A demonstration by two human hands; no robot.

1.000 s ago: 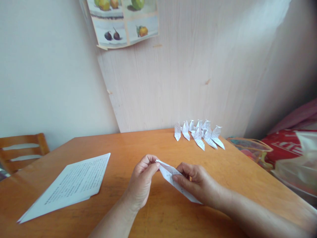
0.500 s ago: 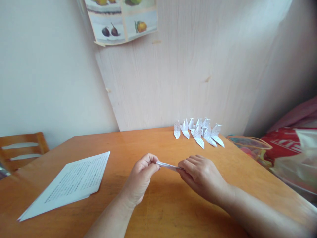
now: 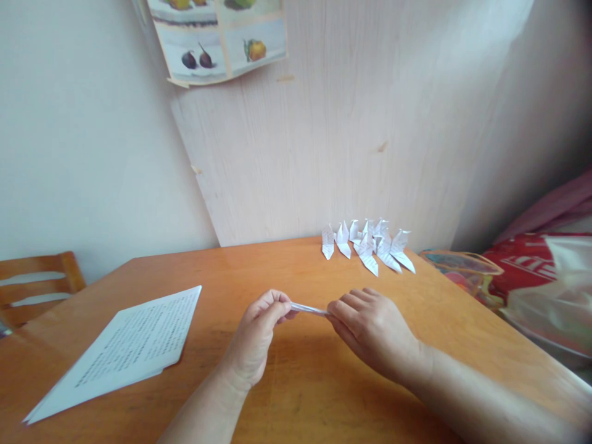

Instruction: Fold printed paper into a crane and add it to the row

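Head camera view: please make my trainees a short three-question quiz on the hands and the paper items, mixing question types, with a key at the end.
1. True or false: the left hand and the right hand both hold the same folded paper.

2. Choose one. What lies on the table to the left of the hands?
A) a pair of scissors
B) printed sheets
C) a mug

3. Fill in the blank: the folded white figures stand near the table's far edge, toward its ____ end as the picture shows it.

Key: 1 true; 2 B; 3 right.
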